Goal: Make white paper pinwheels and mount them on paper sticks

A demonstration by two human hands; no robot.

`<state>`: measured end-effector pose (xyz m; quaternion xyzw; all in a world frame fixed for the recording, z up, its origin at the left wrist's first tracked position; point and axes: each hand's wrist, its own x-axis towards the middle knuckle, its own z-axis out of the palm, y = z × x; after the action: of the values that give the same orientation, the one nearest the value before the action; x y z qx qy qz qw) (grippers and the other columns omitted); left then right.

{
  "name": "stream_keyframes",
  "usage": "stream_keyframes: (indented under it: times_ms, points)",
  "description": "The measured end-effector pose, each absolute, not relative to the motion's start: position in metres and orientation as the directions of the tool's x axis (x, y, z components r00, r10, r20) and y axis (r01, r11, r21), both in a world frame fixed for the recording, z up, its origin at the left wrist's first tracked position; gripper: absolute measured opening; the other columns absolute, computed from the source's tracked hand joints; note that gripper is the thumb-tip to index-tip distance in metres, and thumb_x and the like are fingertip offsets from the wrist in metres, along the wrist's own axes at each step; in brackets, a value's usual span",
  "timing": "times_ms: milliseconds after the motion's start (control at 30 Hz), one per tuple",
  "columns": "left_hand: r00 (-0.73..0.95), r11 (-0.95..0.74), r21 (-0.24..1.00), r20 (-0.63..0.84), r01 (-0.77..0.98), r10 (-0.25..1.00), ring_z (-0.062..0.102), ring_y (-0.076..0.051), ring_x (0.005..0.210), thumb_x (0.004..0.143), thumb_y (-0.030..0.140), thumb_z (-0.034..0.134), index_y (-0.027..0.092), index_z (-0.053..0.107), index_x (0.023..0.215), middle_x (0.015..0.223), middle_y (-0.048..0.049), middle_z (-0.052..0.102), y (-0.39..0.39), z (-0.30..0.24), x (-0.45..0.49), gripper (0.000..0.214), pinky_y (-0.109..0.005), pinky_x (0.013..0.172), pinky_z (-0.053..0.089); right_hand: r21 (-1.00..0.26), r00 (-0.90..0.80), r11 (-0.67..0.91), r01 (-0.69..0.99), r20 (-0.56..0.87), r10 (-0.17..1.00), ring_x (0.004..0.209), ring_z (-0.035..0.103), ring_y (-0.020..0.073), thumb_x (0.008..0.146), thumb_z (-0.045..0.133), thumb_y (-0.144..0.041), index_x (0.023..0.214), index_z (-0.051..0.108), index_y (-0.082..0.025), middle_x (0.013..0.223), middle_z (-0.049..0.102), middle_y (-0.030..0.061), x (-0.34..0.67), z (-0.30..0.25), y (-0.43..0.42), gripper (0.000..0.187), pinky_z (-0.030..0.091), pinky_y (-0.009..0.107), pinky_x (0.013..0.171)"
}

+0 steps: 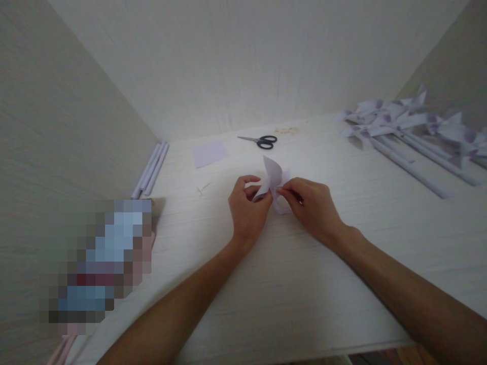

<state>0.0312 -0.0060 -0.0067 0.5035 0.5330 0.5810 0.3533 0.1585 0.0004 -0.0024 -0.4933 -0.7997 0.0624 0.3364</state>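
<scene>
Both of my hands meet at the middle of a white table [266, 284] on a pale lilac folded paper piece [274, 175] whose flaps curl upward like pinwheel blades. My left hand [248, 209] curls its fingers round the paper's left side. My right hand [310, 205] pinches the paper's centre with thumb and fingertips. The paper stands just above the tabletop between the two hands.
Black-handled scissors [262, 141] lie at the back centre. A flat lilac paper square [210, 153] lies to their left. Rolled paper sticks [150, 170] rest by the left wall. Several finished paper pinwheels on sticks [409, 129] lie at the right. A small scrap [203, 188] lies nearby.
</scene>
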Motion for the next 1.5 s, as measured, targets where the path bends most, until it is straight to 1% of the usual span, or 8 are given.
stream_keyframes:
  times_ms: [233,400,533,833,1000,1100,1333,1500]
  points:
    - [-0.239,-0.183,0.975,0.210,0.130,0.948,0.059,-0.010,0.053,0.059,0.014,0.058,0.017,0.047,0.081,0.061,0.0020,0.062,-0.0058,-0.0054,0.0318,0.025,-0.017,0.047,0.044,-0.408,-0.292,0.502,0.763,0.475,0.830,0.052,0.044,0.0103,0.080,0.045,-0.024,0.067,0.056,-0.015,0.061,0.055,0.0021,0.1576,-0.0013,-0.0007,0.019,0.028,0.023,0.052]
    - [-0.231,-0.179,0.977,0.203,0.118,0.952,0.059,-0.010,0.054,0.059,0.015,0.058,0.017,0.047,0.081,0.062,0.0016,0.062,-0.0061,-0.0050,0.0321,0.025,-0.017,0.047,0.044,-0.388,-0.305,0.476,0.789,0.425,0.852,0.059,0.049,0.0129,0.081,0.042,-0.023,0.068,0.056,-0.014,0.066,0.058,0.0052,0.1568,-0.0003,-0.0009,0.022,0.029,0.024,0.053]
    - [-0.229,-0.176,0.977,0.200,0.123,0.953,0.059,-0.010,0.054,0.059,0.014,0.058,0.017,0.047,0.081,0.063,0.0010,0.063,-0.0062,-0.0052,0.0325,0.024,-0.018,0.047,0.045,-0.360,-0.299,0.448,0.818,0.400,0.867,0.058,0.049,0.0135,0.082,0.040,-0.022,0.067,0.056,-0.014,0.064,0.058,0.0054,0.1554,0.0013,-0.0018,0.023,0.029,0.025,0.054]
    - [-0.231,-0.182,0.973,0.211,0.141,0.950,0.059,-0.010,0.053,0.059,0.014,0.058,0.017,0.048,0.080,0.063,0.0014,0.063,-0.0061,-0.0055,0.0325,0.024,-0.018,0.047,0.044,-0.421,-0.271,0.470,0.776,0.450,0.851,0.056,0.046,0.0117,0.079,0.044,-0.022,0.064,0.055,-0.015,0.062,0.055,0.0029,0.1548,0.0007,-0.0028,0.020,0.028,0.024,0.052]
    - [-0.227,-0.187,0.970,0.219,0.153,0.949,0.060,-0.010,0.054,0.059,0.015,0.058,0.017,0.048,0.080,0.063,0.0009,0.063,-0.0062,-0.0060,0.0321,0.023,-0.017,0.048,0.044,-0.331,-0.312,0.452,0.828,0.397,0.863,0.058,0.049,0.0137,0.082,0.040,-0.024,0.067,0.056,-0.015,0.066,0.058,0.0058,0.1544,0.0014,-0.0024,0.024,0.028,0.025,0.053]
    - [-0.223,-0.191,0.970,0.221,0.150,0.949,0.059,-0.010,0.054,0.059,0.014,0.058,0.017,0.048,0.080,0.063,0.0010,0.063,-0.0059,-0.0061,0.0320,0.023,-0.017,0.047,0.044,-0.285,-0.316,0.453,0.844,0.417,0.852,0.056,0.047,0.0133,0.083,0.039,-0.024,0.065,0.054,-0.015,0.064,0.056,0.0056,0.1540,0.0022,-0.0024,0.025,0.027,0.026,0.052]
    - [-0.231,-0.175,0.973,0.206,0.151,0.951,0.059,-0.010,0.053,0.058,0.013,0.057,0.017,0.048,0.079,0.061,0.0016,0.063,-0.0059,-0.0050,0.0328,0.023,-0.018,0.047,0.044,-0.355,-0.286,0.470,0.808,0.459,0.841,0.053,0.043,0.0106,0.079,0.044,-0.021,0.062,0.050,-0.016,0.061,0.053,0.0018,0.1547,0.0016,-0.0028,0.019,0.025,0.024,0.051]
    - [-0.231,-0.183,0.969,0.219,0.167,0.948,0.060,-0.011,0.054,0.059,0.013,0.057,0.017,0.049,0.079,0.063,0.0006,0.063,-0.0064,-0.0047,0.0328,0.022,-0.018,0.048,0.045,-0.336,-0.331,0.475,0.813,0.404,0.853,0.056,0.047,0.0121,0.083,0.040,-0.024,0.065,0.052,-0.016,0.064,0.056,0.0038,0.1555,0.0013,-0.0020,0.023,0.027,0.024,0.052]
